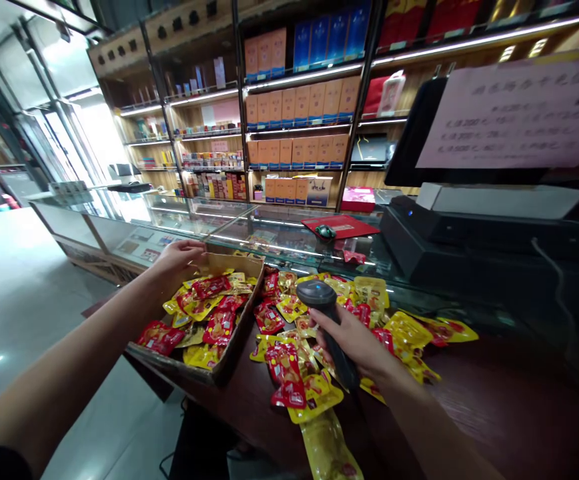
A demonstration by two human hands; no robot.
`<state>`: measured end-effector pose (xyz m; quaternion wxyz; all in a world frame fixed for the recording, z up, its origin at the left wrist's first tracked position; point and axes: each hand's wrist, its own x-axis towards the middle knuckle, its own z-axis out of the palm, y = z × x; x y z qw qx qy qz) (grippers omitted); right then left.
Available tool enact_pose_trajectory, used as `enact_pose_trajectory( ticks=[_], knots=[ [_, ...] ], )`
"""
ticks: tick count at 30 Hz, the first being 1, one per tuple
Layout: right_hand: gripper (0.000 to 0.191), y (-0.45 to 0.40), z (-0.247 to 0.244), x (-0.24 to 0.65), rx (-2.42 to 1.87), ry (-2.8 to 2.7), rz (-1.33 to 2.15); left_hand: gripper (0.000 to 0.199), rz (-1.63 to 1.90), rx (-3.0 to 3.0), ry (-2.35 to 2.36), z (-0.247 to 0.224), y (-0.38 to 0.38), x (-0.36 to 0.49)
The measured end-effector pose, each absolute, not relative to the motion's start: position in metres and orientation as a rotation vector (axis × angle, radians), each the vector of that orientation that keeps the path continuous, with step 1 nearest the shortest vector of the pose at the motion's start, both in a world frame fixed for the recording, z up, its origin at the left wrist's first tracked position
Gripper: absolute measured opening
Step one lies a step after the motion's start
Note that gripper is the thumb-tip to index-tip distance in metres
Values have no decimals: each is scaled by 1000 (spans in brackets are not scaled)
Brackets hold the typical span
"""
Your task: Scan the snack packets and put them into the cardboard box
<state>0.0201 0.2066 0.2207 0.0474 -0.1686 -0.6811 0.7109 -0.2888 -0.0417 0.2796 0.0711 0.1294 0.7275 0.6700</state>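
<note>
My right hand (357,340) is wrapped round the handle of a black barcode scanner (337,350), its head facing up and away with a small blue light on. Beneath and around it lie red and yellow snack packets (287,373), piled loosely on the dark counter. My left hand (177,261) hovers over the far left part of an open cardboard box (237,347), fingers stretched out and apart from the contents. Inside the box is a heap of similar snack packets (219,323). Just below the left fingers a yellowish patch is smeared by motion.
A glass display counter (229,227) runs along the far side. On it lie a red mat (342,227) and a computer mouse (325,232). At right stands a black cash-register terminal (449,233) with a paper notice (509,113). Shelves of boxed goods (299,153) line the back.
</note>
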Motion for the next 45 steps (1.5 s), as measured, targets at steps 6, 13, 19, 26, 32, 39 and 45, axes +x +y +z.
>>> enact_pose_trajectory(
  ticks=[6,13,19,26,32,39,45],
  knots=[
    [39,209,222,21,-499,-2090,2146,44,1849,595,2100,263,-10,-268],
    [40,229,236,28,-517,-2001,2050,34,1695,771,1929,231,94,-212],
    [40,238,241,31,-520,-1969,2058,22,1309,1083,2201,177,163,-190],
    [36,240,232,25,-599,-1982,2054,40,477,1445,2679,145,160,-178],
    [35,239,223,20,-630,-1991,2071,43,348,1403,2677,150,163,-173],
    [34,235,226,21,-629,-2019,2063,62,175,1439,2618,158,160,-167],
    [33,234,227,21,-637,-2011,2071,18,946,1001,2439,160,158,-195]
  ],
)
